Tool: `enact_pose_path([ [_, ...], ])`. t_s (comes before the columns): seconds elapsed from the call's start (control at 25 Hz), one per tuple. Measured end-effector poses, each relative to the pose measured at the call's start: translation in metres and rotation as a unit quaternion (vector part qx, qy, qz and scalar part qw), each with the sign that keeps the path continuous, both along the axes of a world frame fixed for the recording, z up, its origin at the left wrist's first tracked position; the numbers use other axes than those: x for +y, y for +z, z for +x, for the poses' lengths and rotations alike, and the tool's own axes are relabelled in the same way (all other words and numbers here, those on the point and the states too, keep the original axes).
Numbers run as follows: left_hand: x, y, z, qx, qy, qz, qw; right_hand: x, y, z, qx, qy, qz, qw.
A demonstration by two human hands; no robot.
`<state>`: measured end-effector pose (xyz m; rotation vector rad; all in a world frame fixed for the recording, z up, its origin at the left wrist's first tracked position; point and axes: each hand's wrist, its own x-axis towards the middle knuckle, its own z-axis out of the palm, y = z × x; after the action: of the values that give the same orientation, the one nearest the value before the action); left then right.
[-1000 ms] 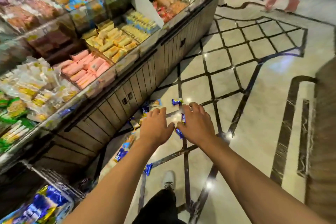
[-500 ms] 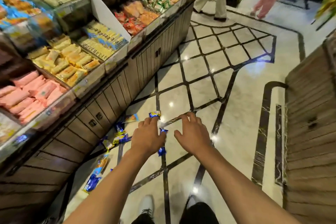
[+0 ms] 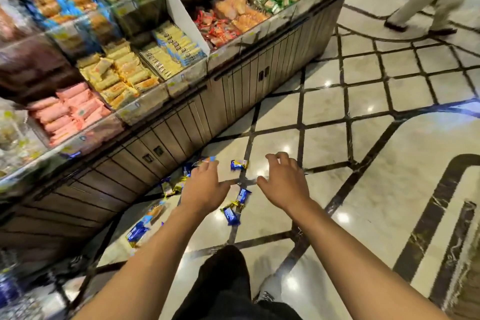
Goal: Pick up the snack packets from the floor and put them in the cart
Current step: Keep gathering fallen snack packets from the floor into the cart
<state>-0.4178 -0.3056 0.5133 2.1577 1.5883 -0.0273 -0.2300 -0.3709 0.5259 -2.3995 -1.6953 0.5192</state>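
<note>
Several blue and gold snack packets lie scattered on the shiny floor beside the display counter. One packet [image 3: 239, 164] lies just beyond and between my hands, two more [image 3: 232, 212] lie under my wrists, and another [image 3: 137, 232] sits lower left. My left hand [image 3: 206, 186] and my right hand [image 3: 281, 180] are stretched forward side by side over the packets, palms down, fingers loosely spread, holding nothing. A corner of the cart [image 3: 15, 293], blurred, shows at the bottom left.
A long snack display counter [image 3: 181, 122] with filled bins runs along the left. A person's legs [image 3: 426, 5] walk past at the far right top. A wooden unit [image 3: 467, 280] borders the lower right. Marble floor with dark lines lies ahead.
My view has tilted and shifted forward along the counter. Both hands have spread a little apart and stay empty over the packets. More packets show beneath my wrists.
</note>
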Motion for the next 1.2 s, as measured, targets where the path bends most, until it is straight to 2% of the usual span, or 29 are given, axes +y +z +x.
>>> enact_pose_path([
  [0.24, 0.035, -0.012, 0.038, 0.022, 0.044, -0.003, 0.999, 0.053, -0.011, 0.052, -0.034, 0.077, -0.022, 0.996],
  [0.52, 0.121, -0.051, 0.076, 0.036, 0.128, -0.048, 0.99, 0.17, -0.032, 0.087, -0.069, 0.192, -0.063, 0.977],
  [0.76, 0.181, -0.042, 0.097, 0.052, 0.172, -0.041, 0.983, 0.252, -0.031, 0.107, -0.07, 0.259, -0.063, 0.961],
  [1.0, 0.212, -0.047, 0.129, 0.073, 0.243, -0.059, 0.966, 0.333, -0.037, 0.122, -0.07, 0.377, -0.036, 0.923],
  [1.2, 0.221, -0.038, 0.173, 0.068, 0.391, -0.063, 0.916, 0.392, -0.043, 0.144, -0.051, 0.51, -0.026, 0.858],
])
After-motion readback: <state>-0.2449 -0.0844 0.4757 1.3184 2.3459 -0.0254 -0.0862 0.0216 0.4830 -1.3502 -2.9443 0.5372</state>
